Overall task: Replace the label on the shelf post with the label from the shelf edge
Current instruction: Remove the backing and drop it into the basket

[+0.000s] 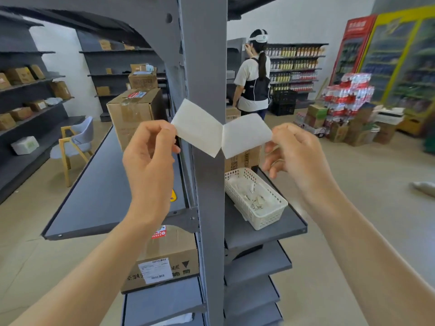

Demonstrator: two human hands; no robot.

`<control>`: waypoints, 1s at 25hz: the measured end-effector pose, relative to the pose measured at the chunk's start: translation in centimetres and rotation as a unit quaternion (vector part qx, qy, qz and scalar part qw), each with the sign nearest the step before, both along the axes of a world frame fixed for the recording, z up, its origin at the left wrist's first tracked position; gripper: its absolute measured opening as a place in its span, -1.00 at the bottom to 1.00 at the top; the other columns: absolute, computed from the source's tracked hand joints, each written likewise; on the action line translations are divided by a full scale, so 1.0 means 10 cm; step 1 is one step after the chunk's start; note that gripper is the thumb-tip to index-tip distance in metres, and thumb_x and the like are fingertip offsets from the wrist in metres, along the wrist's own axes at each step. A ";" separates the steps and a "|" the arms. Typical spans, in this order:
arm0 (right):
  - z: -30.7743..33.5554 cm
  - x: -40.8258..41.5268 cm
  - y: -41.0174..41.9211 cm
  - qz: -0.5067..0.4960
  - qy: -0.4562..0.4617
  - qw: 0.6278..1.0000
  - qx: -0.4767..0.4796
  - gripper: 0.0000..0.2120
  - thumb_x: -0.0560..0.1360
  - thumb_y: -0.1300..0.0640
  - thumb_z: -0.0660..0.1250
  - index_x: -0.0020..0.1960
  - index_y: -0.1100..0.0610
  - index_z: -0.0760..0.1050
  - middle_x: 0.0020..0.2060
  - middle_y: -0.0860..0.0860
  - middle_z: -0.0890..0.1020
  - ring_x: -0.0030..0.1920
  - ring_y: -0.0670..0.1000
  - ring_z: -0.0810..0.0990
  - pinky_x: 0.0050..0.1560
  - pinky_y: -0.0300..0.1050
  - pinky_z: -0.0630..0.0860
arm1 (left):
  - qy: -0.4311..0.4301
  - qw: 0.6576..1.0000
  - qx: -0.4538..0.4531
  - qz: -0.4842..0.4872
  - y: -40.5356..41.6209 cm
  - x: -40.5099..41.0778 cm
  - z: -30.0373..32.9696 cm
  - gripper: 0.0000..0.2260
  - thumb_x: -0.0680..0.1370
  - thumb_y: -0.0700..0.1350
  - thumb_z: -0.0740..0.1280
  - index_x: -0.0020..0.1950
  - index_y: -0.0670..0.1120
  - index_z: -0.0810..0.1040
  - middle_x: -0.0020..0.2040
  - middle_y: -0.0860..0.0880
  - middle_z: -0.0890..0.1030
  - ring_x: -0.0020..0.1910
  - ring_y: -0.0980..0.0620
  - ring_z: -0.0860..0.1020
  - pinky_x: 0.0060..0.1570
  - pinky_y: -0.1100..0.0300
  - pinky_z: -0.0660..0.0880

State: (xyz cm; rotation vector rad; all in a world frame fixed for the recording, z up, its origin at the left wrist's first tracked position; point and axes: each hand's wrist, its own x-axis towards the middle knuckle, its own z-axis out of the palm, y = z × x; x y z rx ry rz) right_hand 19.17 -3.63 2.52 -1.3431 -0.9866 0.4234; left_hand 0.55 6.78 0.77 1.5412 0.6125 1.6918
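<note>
A white blank label (pixel 221 132) is folded in a V across the front of the grey shelf post (pixel 207 74). My left hand (pixel 150 151) pinches its left end between thumb and fingers. My right hand (pixel 292 151) pinches its right end. The fold sits at the post's right corner. Whether the label sticks to the post I cannot tell. No other label shows on the post or on the shelf edges.
A white plastic basket (pixel 275 214) with paper scraps sits on the right shelf (pixel 266 234). Cardboard boxes (pixel 134 114) stand on the left shelf (pixel 98 198) and one below. A person (pixel 255 74) stands behind at other shelving. A chair (pixel 75 144) is at left.
</note>
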 end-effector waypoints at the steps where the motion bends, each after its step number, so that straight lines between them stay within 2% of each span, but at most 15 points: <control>1: -0.01 0.12 -0.03 -0.015 0.020 1.000 0.008 -0.78 0.63 0.18 0.16 -0.11 0.20 0.52 -0.31 0.03 0.55 -0.43 0.06 0.54 -0.50 -0.14 0.44 | -0.006 1.000 0.002 -0.003 -0.03 0.08 -0.03 -0.86 0.59 -0.16 0.25 -0.13 -0.01 0.53 -0.27 0.07 0.56 -0.32 0.14 0.51 -0.31 0.31 0.44; 4: -0.06 0.47 -0.07 -0.042 0.062 0.997 0.015 -0.79 0.62 0.18 0.15 -0.08 0.23 0.51 -0.33 0.07 0.54 -0.48 0.07 0.51 -0.54 -0.14 0.37 | -0.001 1.000 -0.010 -0.028 -0.18 0.42 -0.15 -0.84 0.62 -0.17 0.25 -0.15 0.00 0.50 -0.33 0.07 0.51 -0.40 0.07 0.45 -0.41 0.25 0.41; 7: -0.14 0.82 -0.03 -0.049 0.080 0.996 0.002 -0.78 0.60 0.21 0.14 -0.18 0.18 0.46 -0.38 0.06 0.52 -0.50 0.11 0.49 -0.55 -0.13 0.36 | 0.049 0.998 -0.006 -0.048 -0.30 0.83 -0.27 -0.84 0.63 -0.10 0.26 -0.14 0.06 0.51 -0.42 0.12 0.44 -0.47 0.07 0.34 -0.44 0.14 0.30; 9: -0.25 1.04 0.05 -0.043 0.062 0.997 -0.029 -0.77 0.59 0.20 0.14 -0.22 0.16 0.46 -0.38 0.06 0.53 -0.49 0.15 0.51 -0.54 -0.11 0.38 | 0.090 0.995 -0.009 -0.039 -0.30 1.06 -0.28 -0.84 0.63 -0.09 0.26 -0.14 0.08 0.51 -0.50 0.13 0.39 -0.51 0.10 0.27 -0.44 0.16 0.23; 12: -0.48 1.42 0.21 -0.023 0.008 0.996 -0.088 -0.77 0.56 0.18 0.16 -0.24 0.12 0.50 -0.37 0.05 0.58 -0.47 0.14 0.56 -0.49 -0.07 0.46 | 0.121 0.992 -0.029 -0.010 -0.28 1.46 -0.33 -0.84 0.67 -0.11 0.23 -0.10 0.05 0.50 -0.49 0.11 0.42 -0.51 0.05 0.32 -0.50 0.15 0.30; 15: -0.68 1.68 0.38 -0.017 -0.027 0.989 -0.141 -0.76 0.53 0.16 0.23 -0.29 0.09 0.54 -0.45 -0.07 0.59 -0.49 0.07 0.59 -0.44 -0.10 0.53 | 0.121 0.989 -0.087 0.001 -0.23 1.75 -0.44 -0.86 0.69 -0.10 0.19 -0.03 0.00 0.49 -0.39 -0.05 0.45 -0.44 -0.01 0.39 -0.49 0.24 0.41; 19: -0.96 1.84 0.63 -0.004 -0.049 0.979 -0.199 -0.79 0.49 0.12 0.36 -0.30 0.02 0.65 -0.48 -0.07 0.65 -0.58 -0.05 0.56 -0.46 -0.23 0.53 | 0.140 0.977 -0.159 0.017 -0.02 1.90 -0.65 -0.87 0.69 -0.06 0.18 -0.01 0.03 0.49 -0.39 0.03 0.46 -0.46 0.05 0.40 -0.47 0.24 0.41; 22: -1.17 1.89 0.81 0.006 -0.045 0.967 -0.252 -0.84 0.45 0.11 0.43 -0.29 0.03 0.70 -0.48 -0.04 0.70 -0.56 -0.05 0.59 -0.37 -0.15 0.66 | 0.150 0.964 -0.215 0.038 0.14 1.94 -0.84 -0.85 0.68 -0.03 0.18 -0.05 0.09 0.48 -0.39 0.06 0.47 -0.45 0.03 0.41 -0.43 0.11 0.40; 25: -1.30 1.91 0.92 0.019 -0.069 0.952 -0.298 -0.86 0.43 0.15 0.46 -0.27 0.06 0.74 -0.44 0.01 0.74 -0.49 -0.02 0.60 -0.23 -0.07 0.73 | 0.154 0.955 -0.251 0.043 0.21 1.95 -0.95 -0.86 0.69 -0.03 0.17 -0.03 0.08 0.47 -0.42 0.08 0.47 -0.49 0.05 0.41 -0.46 0.14 0.40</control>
